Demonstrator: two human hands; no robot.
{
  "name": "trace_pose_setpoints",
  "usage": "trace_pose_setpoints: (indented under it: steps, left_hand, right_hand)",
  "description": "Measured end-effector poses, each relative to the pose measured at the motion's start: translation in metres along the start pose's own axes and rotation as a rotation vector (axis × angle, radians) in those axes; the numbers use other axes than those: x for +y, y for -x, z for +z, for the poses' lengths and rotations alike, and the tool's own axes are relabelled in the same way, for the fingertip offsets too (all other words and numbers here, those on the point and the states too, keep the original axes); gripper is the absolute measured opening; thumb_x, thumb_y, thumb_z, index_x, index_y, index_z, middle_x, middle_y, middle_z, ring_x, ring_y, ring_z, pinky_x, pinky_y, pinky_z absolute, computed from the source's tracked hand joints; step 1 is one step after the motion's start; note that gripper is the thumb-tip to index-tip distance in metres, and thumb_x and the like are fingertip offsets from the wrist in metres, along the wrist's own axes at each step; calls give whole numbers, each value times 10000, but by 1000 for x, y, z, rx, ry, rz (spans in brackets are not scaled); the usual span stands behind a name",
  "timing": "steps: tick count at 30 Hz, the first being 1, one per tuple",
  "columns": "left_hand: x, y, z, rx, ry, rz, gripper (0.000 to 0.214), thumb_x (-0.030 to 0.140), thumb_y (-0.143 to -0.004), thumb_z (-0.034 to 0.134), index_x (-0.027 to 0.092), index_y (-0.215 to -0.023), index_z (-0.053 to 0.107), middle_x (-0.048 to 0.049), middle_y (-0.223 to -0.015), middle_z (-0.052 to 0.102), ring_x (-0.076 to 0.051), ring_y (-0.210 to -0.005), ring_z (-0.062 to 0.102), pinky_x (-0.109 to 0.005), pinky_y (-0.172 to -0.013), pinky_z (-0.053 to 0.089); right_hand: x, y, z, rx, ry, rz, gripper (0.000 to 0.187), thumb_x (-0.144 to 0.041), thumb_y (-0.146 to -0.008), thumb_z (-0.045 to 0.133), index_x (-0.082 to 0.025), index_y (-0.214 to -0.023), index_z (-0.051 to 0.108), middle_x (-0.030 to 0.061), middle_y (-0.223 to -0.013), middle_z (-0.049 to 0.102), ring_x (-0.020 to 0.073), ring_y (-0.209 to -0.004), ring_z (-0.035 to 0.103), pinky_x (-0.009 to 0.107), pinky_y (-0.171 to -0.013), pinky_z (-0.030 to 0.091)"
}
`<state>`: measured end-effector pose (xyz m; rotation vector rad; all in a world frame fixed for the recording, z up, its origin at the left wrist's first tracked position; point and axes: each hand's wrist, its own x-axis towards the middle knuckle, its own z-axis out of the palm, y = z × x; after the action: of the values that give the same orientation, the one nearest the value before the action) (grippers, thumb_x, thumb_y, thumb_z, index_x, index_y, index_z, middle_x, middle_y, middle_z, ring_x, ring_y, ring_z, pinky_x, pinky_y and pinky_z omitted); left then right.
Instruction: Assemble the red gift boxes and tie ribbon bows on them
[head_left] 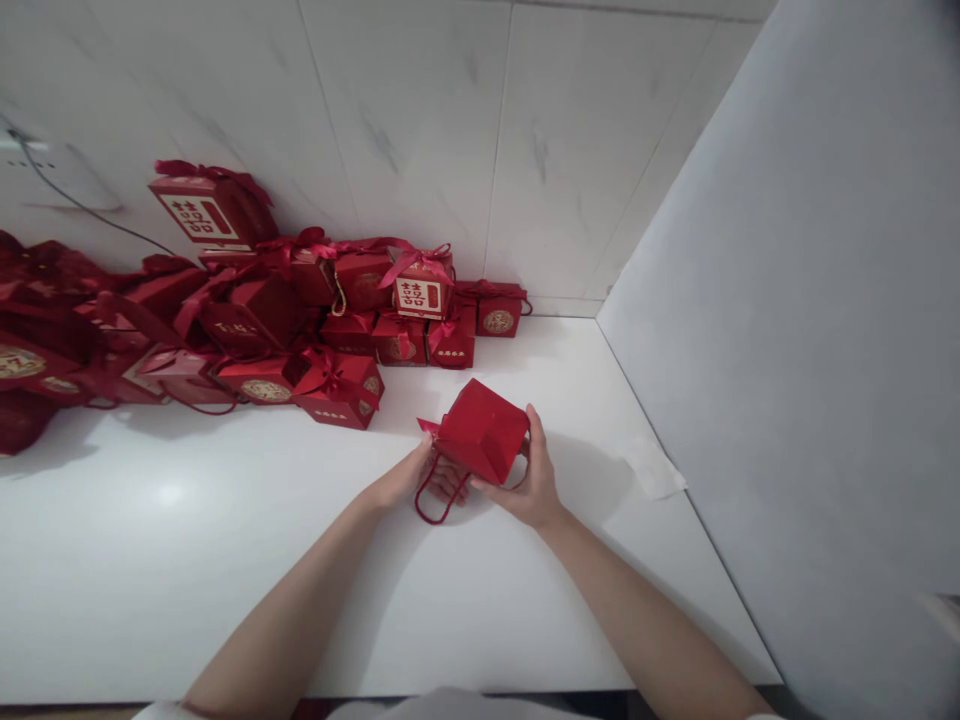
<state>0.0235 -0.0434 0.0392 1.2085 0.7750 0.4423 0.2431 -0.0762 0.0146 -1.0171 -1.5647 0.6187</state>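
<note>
A red gift box [486, 425] is held up between my two hands over the white table, tilted so that a plain side faces me. My right hand [534, 480] grips it at the right, thumb below and fingers along the far edge. My left hand [424, 472] holds it at the lower left, its fingers partly behind the box and a cord. A red cord handle [435, 518] hangs in a loop below the box. At the left corner a bit of red ribbon [427, 427] sticks out.
Stacked red gift boxes [262, 310] with ribbons and gold print line the tiled wall [420, 120] at the back left. A pale panel [795, 300] bounds the white table [225, 560] on the right. A whitish scrap [660, 475] lies beside that panel. A dark cable [82, 208] runs down the wall.
</note>
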Motion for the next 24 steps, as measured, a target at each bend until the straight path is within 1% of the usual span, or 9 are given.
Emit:
trace_pose_setpoints:
  steps: [8, 15, 18, 24]
  left_hand:
    - [-3, -1, -1, -8, -4, 10, 1002, 815, -828, 48, 56, -1029, 669, -238, -919, 719, -272, -793, 721, -322, -683, 552]
    - [0, -1, 0, 0, -14, 8, 1014, 818, -823, 36, 55, -1007, 678, -242, -925, 720, -273, -795, 718, -328, -686, 550]
    - [1, -1, 1, 1, -24, 13, 1029, 831, -811, 34, 56, -1006, 682, -239, -910, 722, -270, -782, 716, -324, -679, 543]
    - [1, 0, 2, 12, -21, 14, 1001, 812, -832, 45, 66, -1019, 685, -229, -918, 723, -279, -796, 718, -337, -691, 552]
  right_hand:
    - [1, 0, 1, 7, -11, -9, 1161, -450, -686, 833, -269, -1554, 83, 161, -1405, 475, 273, -1045, 615, 445, -859, 578]
    - [0, 0, 1, 2, -37, -13, 1163, -403, -684, 842, -276, -1555, 82, 150, -1374, 493, 256, -1015, 611, 426, -841, 577]
    - [0, 0, 0, 0, -37, -16, 1168, -407, -682, 845, -281, -1555, 80, 148, -1366, 497, 254, -1017, 611, 422, -842, 577]
    - [1, 0, 0, -1, -35, -3, 1169, -426, -678, 846, -283, -1554, 84, 149, -1373, 491, 263, -1032, 607, 432, -854, 575]
